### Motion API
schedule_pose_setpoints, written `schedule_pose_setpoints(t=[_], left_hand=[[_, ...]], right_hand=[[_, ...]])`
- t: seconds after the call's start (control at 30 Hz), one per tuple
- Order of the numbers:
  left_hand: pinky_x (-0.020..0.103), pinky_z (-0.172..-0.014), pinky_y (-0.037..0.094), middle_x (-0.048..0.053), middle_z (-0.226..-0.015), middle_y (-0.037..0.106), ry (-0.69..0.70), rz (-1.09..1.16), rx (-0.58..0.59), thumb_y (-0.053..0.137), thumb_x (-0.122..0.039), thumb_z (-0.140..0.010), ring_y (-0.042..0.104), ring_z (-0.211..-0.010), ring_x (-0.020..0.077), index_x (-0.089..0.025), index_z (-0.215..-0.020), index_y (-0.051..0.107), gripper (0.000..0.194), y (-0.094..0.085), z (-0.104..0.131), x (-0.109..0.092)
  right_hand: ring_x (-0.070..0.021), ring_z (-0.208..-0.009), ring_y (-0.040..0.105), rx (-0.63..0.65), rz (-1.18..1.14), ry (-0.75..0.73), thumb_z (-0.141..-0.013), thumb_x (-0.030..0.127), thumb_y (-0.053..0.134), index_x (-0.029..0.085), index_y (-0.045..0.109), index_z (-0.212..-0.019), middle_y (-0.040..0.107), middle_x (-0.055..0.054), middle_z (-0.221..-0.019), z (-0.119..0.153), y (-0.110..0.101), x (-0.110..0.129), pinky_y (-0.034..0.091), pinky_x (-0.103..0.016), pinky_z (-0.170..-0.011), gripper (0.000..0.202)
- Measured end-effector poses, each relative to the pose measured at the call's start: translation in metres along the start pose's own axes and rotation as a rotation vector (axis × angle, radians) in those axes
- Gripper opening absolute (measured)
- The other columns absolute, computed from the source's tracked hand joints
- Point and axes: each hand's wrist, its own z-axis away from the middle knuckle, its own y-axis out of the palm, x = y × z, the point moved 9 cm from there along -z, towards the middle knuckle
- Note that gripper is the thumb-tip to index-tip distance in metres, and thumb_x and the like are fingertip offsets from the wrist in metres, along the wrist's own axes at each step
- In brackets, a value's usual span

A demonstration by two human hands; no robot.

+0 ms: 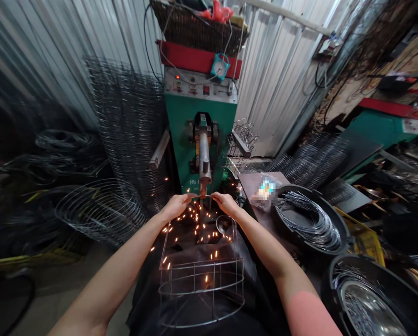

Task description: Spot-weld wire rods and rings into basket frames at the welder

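Observation:
My left hand (pixel 177 206) and my right hand (pixel 226 204) are pinched closed on a thin metal wire (pixel 204 196), one at each side of the spot welder's electrode tip (pixel 203 189). Orange sparks spray down from that tip, between my forearms. Below my hands, a wire basket frame (pixel 214 265) with curved rings rests over my dark-covered lap. Its long side wires run up toward my hands; where they meet the held wire is hard to make out. The green spot welder (pixel 179 112) stands straight ahead, its arm (pixel 204 154) pointing at me.
Tall stacked wire racks (pixel 125 121) and a loose wire basket (pixel 100 210) stand left. On the right, a table (pixel 246 179) holds a plastic bag (pixel 265 191); black tubs hold wire rings (pixel 310 219) and a metal bowl (pixel 370 308). Another green machine (pixel 380 126) is farther right.

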Motion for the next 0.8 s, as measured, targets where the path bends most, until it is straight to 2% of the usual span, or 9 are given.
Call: schedule_pose_setpoints(t=[0.1,0.27,0.37,0.47,0.63,0.8], left_hand=[[0.025,-0.060,0.045,0.004,-0.080,0.068,-0.029,0.005,0.021,0.036,-0.031,-0.081,0.060,-0.066,0.0170,-0.018,-0.117,0.057,0.044,-0.0001,0.0028,-0.0002],[0.022,-0.042,0.036,-0.001,-0.054,0.055,-0.097,0.038,0.073,0.036,-0.028,-0.081,0.045,-0.039,0.0106,-0.018,-0.117,0.056,0.043,0.0025,0.0060,-0.0004],[0.021,-0.039,0.034,-0.004,-0.049,0.047,-0.122,0.059,0.087,0.034,-0.027,-0.081,0.041,-0.036,0.0095,-0.017,-0.119,0.055,0.044,0.0035,0.0061,-0.0002],[0.021,-0.038,0.034,-0.004,-0.049,0.044,-0.123,0.075,0.091,0.035,-0.027,-0.081,0.041,-0.036,0.0096,-0.017,-0.118,0.055,0.044,0.0042,0.0049,0.0004],[0.020,-0.037,0.033,-0.003,-0.050,0.047,-0.120,0.091,0.096,0.036,-0.029,-0.080,0.040,-0.036,0.0091,-0.017,-0.118,0.055,0.044,0.0054,0.0031,0.0043],[0.022,-0.041,0.036,-0.002,-0.054,0.052,-0.084,0.073,0.079,0.036,-0.031,-0.080,0.042,-0.039,0.0102,-0.017,-0.118,0.056,0.045,0.0055,0.0048,0.0026]], right_hand=[[-0.0146,-0.070,0.061,-0.003,0.047,0.010,-0.087,0.024,0.046,0.023,0.062,-0.097,0.067,-0.002,-0.080,-0.0003,-0.0023,0.0002,0.038,-0.019,-0.060,0.019],[-0.0124,-0.059,0.055,0.029,0.064,0.049,-0.087,0.026,0.046,0.020,0.061,-0.089,0.063,0.000,-0.066,0.0004,-0.0005,-0.0026,0.031,-0.018,-0.052,0.017],[-0.0114,-0.054,0.051,0.011,0.072,0.061,-0.086,0.026,0.047,0.019,0.060,-0.088,0.059,0.001,-0.061,0.0014,-0.0014,-0.0040,0.028,-0.018,-0.050,0.015],[-0.0110,-0.053,0.049,0.007,0.050,0.054,-0.086,0.025,0.046,0.019,0.059,-0.086,0.058,0.001,-0.061,0.0015,-0.0018,-0.0037,0.028,-0.019,-0.051,0.015],[-0.0107,-0.051,0.047,0.023,0.011,0.082,-0.086,0.027,0.044,0.019,0.059,-0.082,0.055,0.002,-0.057,0.0004,-0.0007,-0.0049,0.028,-0.019,-0.050,0.017],[-0.0114,-0.055,0.047,-0.046,0.003,0.080,-0.086,0.029,0.045,0.019,0.059,-0.081,0.054,0.001,-0.061,0.0065,0.0001,-0.0048,0.030,-0.019,-0.053,0.017]])
